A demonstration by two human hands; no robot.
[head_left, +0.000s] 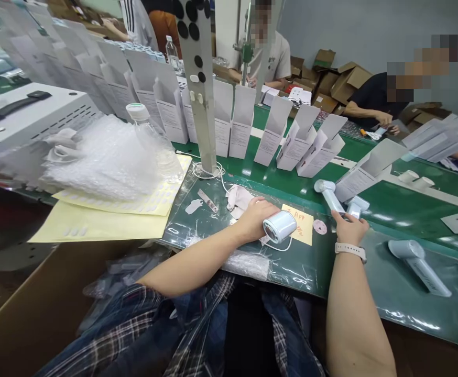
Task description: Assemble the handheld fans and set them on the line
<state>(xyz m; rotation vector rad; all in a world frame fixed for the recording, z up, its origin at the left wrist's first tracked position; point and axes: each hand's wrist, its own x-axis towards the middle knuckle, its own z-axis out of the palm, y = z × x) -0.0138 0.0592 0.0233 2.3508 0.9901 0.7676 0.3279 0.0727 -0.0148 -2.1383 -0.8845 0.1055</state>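
Left hand [251, 222] angled in from the side, clamped around a pale device [281, 226] whose round end juts out on the right; right hand [350, 229] stretched forward, back upward, at the near end of a second pale device [329, 197], though I cannot tell whether it grips it; below, a green worktop [314, 262] with a yellow note [306, 231] between the hands; beyond, open white boxes [270, 137], then people [281, 58] by brown cartons [342, 84]
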